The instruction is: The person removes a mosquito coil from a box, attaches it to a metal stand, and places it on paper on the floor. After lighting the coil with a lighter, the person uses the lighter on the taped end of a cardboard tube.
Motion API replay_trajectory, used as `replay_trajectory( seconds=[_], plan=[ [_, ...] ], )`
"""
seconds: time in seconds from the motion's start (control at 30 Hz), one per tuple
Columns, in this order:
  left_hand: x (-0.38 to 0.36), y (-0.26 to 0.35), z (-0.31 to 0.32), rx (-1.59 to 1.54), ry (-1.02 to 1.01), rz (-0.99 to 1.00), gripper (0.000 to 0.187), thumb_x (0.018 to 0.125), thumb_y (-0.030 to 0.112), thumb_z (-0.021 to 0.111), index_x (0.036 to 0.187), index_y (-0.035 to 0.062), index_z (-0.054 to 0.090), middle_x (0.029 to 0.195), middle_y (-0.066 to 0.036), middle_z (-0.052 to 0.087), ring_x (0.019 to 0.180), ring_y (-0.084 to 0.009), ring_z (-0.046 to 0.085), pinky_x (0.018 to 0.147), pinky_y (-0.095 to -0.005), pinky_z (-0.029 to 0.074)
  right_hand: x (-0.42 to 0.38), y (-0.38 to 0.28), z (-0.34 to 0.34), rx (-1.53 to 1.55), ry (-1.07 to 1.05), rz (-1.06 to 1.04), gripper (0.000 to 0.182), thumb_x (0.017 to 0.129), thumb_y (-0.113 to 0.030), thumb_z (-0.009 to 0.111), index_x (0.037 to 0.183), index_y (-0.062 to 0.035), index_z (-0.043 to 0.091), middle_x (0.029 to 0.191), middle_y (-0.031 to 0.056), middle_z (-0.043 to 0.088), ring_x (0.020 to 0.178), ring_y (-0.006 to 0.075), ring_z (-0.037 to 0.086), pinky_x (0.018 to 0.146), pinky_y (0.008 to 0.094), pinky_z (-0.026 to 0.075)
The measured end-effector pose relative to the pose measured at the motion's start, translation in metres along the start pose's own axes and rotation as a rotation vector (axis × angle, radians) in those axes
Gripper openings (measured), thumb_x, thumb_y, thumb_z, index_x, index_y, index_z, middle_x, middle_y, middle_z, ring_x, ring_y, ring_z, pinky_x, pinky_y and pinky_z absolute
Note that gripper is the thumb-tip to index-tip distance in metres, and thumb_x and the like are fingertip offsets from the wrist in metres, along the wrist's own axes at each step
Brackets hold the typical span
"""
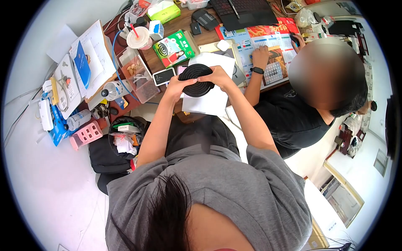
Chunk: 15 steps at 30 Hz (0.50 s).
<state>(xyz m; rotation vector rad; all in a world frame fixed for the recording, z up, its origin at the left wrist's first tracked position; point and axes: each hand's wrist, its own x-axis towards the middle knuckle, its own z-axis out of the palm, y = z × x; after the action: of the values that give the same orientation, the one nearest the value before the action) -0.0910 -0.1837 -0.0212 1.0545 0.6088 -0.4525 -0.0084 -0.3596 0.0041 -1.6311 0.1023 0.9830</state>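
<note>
A black mosquito coil point(197, 88) is held up over the desk in both hands, its spiral rings facing me. My left hand point(177, 86) grips its left edge, with the thumb lying across the front. On the other side my right hand point(218, 77) is closed on the right edge, its thumb tip close to the left one. The other fingers are mostly hidden behind the coil. Beneath the hands lie sheets of white paper point(203, 106). A green box point(173, 49) with a coil picture on it lies just beyond them, and a phone-like device point(163, 77) rests at the left.
To the right sits a person in a black shirt point(293, 117), one hand point(260, 56) on a calendar sheet point(274, 62). A cup with a red straw point(139, 37), a clear container point(144, 85) and a bottle point(114, 90) stand at the left. A laptop point(245, 12) is at the back.
</note>
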Motion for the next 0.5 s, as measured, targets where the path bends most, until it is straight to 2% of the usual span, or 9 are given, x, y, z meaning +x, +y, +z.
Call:
replay_trajectory(
  seconds=[0.2,0.3,0.5],
  plan=[
    [-0.001,-0.001,0.000,-0.018,-0.012,-0.004,0.033,0.075,0.003,0.071,0.105,-0.0062,0.061,0.099,-0.012,0.066,0.087,-0.0201,0.065,0.079,-0.0323,0.052,-0.002,0.003,0.003,-0.001,0.035,0.025,0.029,0.061,-0.005,0.077,0.085,0.0068,0.067,0.075,0.0102,0.067,0.062,0.0142,0.062,0.058,0.0263,0.051],
    [-0.004,-0.002,0.001,-0.048,-0.019,-0.016,0.033,0.075,0.003,0.071,0.105,-0.0060,0.061,0.099,-0.012,0.066,0.087,-0.0205,0.065,0.078,-0.0331,0.053,-0.008,-0.003,0.001,-0.005,-0.012,0.060,0.035,0.063,-0.007,0.078,0.092,0.0068,0.066,0.082,0.0098,0.068,0.068,0.0147,0.063,0.064,0.0264,0.051],
    [-0.002,-0.008,-0.002,-0.060,-0.021,-0.021,0.032,0.075,0.003,0.071,0.105,-0.0045,0.062,0.098,-0.012,0.066,0.087,-0.0208,0.065,0.078,-0.0334,0.053,-0.008,-0.001,0.001,-0.064,-0.006,0.021,0.033,0.063,-0.007,0.078,0.090,0.0062,0.067,0.080,0.0104,0.068,0.067,0.0146,0.063,0.063,0.0264,0.050]
  ],
)
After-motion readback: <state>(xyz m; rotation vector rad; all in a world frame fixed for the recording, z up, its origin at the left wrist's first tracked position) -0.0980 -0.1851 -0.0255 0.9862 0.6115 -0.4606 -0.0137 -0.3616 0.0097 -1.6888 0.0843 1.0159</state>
